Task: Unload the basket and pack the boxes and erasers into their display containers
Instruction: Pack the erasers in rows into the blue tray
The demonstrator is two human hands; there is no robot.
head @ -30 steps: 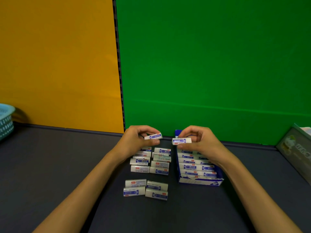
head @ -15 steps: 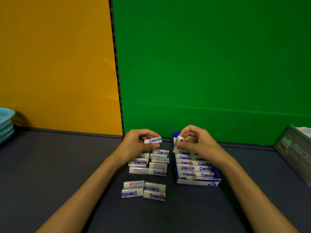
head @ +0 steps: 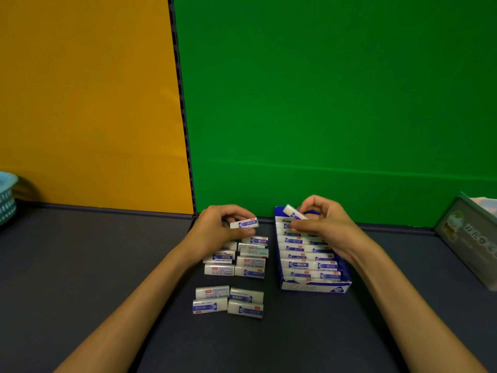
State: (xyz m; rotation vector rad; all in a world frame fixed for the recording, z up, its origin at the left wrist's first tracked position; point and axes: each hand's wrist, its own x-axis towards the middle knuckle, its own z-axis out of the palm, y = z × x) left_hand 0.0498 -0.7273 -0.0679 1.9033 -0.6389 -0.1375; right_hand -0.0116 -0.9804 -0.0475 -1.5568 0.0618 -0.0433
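A blue and white display box [head: 314,287] stands on the dark table, holding two rows of wrapped white erasers. My right hand [head: 326,227] pinches one eraser [head: 293,212], tilted on end over the box's far left corner. My left hand [head: 217,228] holds a second eraser [head: 244,224] level between thumb and fingers, above a loose pile of erasers [head: 239,258]. A small group of several erasers [head: 228,301] lies nearer me.
A teal basket [head: 6,195] sits at the far left edge of the table. A grey-green carton [head: 468,238] stands at the right edge. Orange and green walls close off the back.
My right hand has turned its eraser from level to tilted and lowered it toward the box's far left corner. The left hand has barely moved.
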